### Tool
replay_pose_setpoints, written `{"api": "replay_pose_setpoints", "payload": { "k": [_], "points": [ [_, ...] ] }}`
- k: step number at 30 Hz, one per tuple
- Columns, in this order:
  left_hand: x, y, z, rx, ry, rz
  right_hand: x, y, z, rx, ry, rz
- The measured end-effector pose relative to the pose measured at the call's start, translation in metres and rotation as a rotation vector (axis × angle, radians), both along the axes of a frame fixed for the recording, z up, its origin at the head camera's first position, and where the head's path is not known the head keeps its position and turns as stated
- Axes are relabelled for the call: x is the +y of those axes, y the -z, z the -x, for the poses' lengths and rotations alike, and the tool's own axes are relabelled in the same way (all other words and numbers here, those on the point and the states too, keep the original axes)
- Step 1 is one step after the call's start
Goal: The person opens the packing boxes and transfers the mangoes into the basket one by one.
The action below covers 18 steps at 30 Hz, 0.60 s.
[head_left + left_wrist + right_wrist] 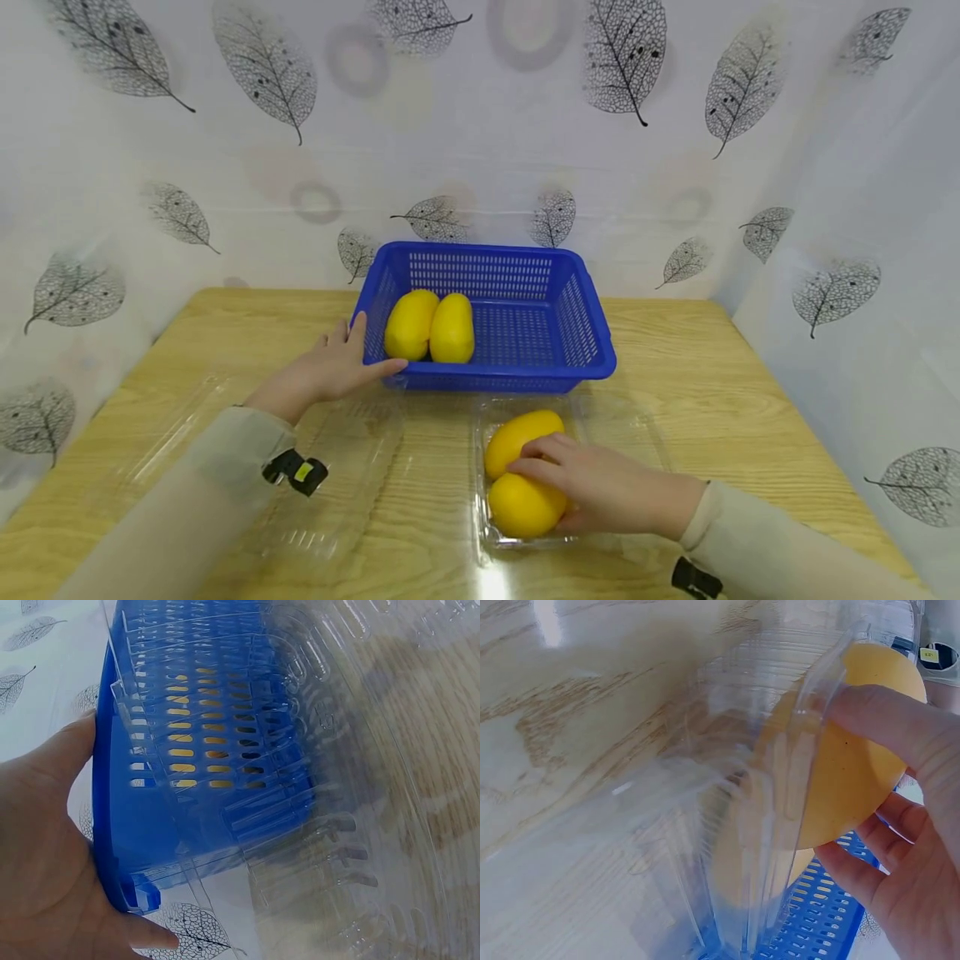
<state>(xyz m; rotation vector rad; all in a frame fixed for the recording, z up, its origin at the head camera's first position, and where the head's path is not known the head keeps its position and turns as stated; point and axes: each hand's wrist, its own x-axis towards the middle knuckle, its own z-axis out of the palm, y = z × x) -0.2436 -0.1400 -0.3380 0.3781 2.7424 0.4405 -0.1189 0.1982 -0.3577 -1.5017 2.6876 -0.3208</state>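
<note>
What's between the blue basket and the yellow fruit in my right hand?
In the head view, another yellow fruit lies between the blue basket and the held fruit, in the same clear container.

1. A pale, off-white sheet [480, 158] forms the backdrop, spanning the back and both sides.
2. Dark, net-veined leaf prints [626, 54] are scattered across it at various angles, among faint grey rings [333, 62].
3. A light wooden table [712, 375], streaked with grain, reaches the sheet at its far edge.
4. A bright white glare [492, 582] shines on the tabletop near the bottom of the head view.
</note>
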Motion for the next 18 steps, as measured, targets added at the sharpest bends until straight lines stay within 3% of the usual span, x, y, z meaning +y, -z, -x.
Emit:
{"api": "replay_pose_setpoints", "payload": {
  "k": [18],
  "points": [
    [0.0011, -0.0037, -0.0023, -0.020, -0.006, -0.003, 0.0023, -0.0088, 0.0006, -0.035, 0.013, 0.000]
  ]
}}
